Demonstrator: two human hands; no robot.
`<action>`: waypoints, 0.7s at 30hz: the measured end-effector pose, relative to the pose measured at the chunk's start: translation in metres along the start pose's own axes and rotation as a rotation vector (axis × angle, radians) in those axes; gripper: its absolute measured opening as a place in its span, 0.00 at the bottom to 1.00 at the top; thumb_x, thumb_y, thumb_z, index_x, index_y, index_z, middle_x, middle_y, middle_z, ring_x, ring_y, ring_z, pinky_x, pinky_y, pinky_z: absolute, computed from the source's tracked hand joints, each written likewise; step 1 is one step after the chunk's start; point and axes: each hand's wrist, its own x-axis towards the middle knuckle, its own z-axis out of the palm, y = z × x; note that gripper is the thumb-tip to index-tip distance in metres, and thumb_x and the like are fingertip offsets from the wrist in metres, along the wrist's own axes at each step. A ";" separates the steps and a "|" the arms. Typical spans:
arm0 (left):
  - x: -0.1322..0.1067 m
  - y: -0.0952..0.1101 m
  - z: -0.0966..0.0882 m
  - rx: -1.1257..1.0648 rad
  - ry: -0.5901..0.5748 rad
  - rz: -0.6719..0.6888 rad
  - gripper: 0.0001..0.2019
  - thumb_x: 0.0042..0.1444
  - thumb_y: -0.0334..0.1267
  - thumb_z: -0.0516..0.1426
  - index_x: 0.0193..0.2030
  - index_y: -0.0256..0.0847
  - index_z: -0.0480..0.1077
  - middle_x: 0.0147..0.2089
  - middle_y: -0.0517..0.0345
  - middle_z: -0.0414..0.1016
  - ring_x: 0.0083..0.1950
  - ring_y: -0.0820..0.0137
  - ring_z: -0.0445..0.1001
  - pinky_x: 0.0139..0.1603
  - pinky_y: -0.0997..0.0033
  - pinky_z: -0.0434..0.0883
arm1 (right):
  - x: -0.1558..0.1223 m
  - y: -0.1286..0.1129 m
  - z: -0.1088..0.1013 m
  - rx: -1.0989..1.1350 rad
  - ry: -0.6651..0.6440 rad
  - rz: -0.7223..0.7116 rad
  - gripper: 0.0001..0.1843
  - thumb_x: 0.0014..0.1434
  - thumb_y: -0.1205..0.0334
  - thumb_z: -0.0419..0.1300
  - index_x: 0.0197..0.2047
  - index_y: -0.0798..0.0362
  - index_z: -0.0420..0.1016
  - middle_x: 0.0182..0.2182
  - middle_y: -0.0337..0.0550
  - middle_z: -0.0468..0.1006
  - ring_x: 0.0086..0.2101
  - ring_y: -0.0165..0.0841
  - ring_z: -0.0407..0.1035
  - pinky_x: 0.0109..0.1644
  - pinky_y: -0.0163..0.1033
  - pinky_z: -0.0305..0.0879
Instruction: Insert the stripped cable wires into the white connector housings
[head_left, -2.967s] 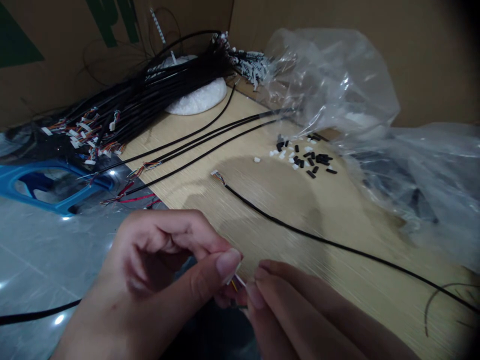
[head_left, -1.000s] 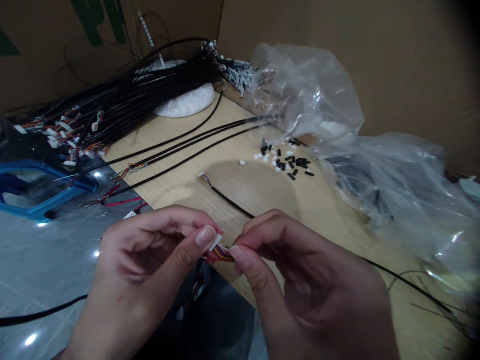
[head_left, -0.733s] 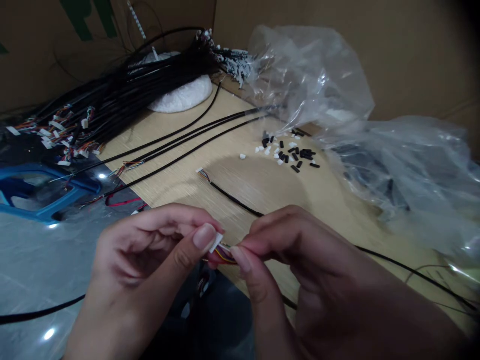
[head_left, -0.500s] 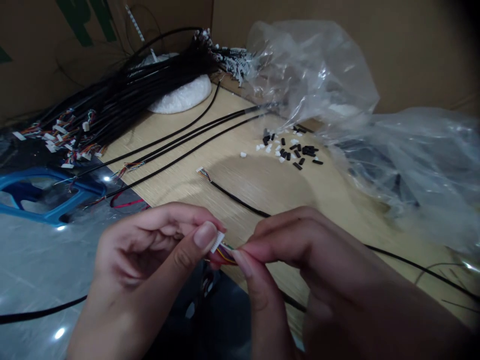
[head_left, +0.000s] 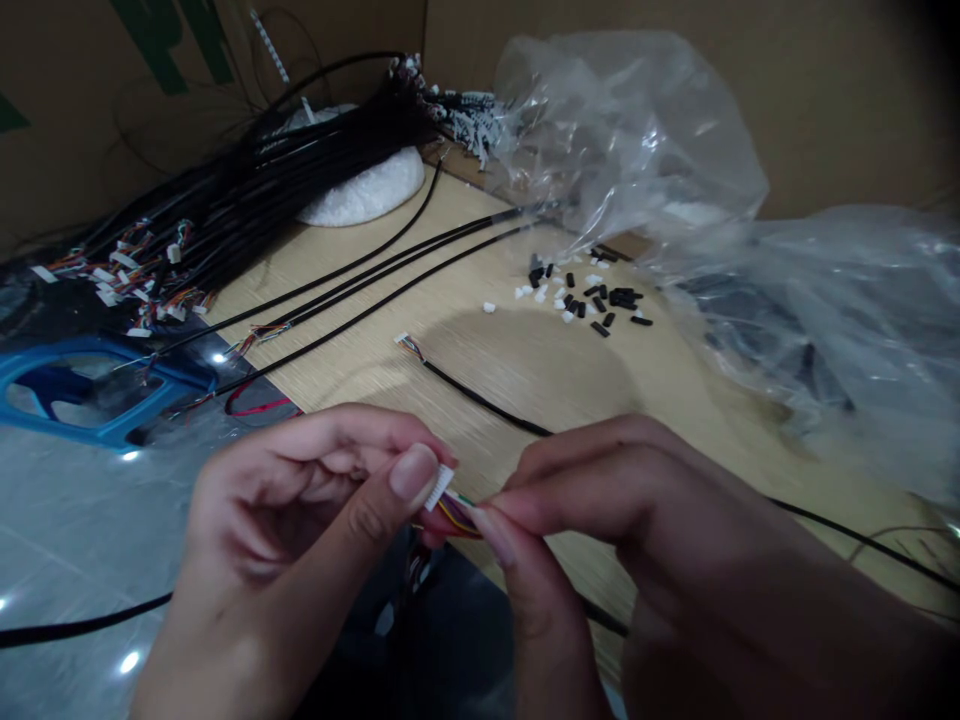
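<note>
head view: white connector [head_left: 439, 488] in left fingers [head_left: 411, 473], wires [head_left: 457, 515] in right fingers [head_left: 496, 532]

The right hand [head_left: 675, 565] has come up from below, its fingers [head_left: 517, 505] now pinching the coloured wires [head_left: 459, 518] just beside the white connector [head_left: 439, 488], which the left hand [head_left: 277, 520] holds higher, its ridged edge showing; the black cable [head_left: 480, 397] now passes behind the right hand

Two hands [head_left: 285, 530], one white connector [head_left: 439, 488], one blue plastic frame [head_left: 90, 428].
</note>
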 end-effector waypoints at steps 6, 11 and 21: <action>0.002 0.000 0.000 0.024 0.023 -0.003 0.03 0.53 0.46 0.68 0.32 0.54 0.81 0.24 0.67 0.80 0.23 0.81 0.76 0.26 0.94 0.72 | -0.004 -0.001 -0.004 -0.063 0.003 0.030 0.06 0.61 0.65 0.61 0.37 0.41 0.72 0.25 0.34 0.79 0.21 0.29 0.74 0.23 0.33 0.71; 0.001 0.000 0.002 0.022 0.013 0.009 0.02 0.54 0.45 0.68 0.33 0.53 0.81 0.24 0.67 0.79 0.22 0.82 0.76 0.25 0.95 0.72 | -0.002 0.000 -0.002 -0.084 0.018 -0.001 0.07 0.61 0.66 0.62 0.37 0.42 0.72 0.25 0.33 0.78 0.21 0.29 0.74 0.22 0.33 0.69; 0.000 0.002 0.002 -0.001 0.016 -0.006 0.04 0.53 0.46 0.68 0.32 0.52 0.81 0.24 0.67 0.80 0.23 0.80 0.77 0.27 0.93 0.74 | -0.007 -0.004 0.003 0.169 0.029 0.235 0.08 0.60 0.66 0.62 0.33 0.42 0.73 0.24 0.36 0.77 0.23 0.30 0.73 0.21 0.35 0.63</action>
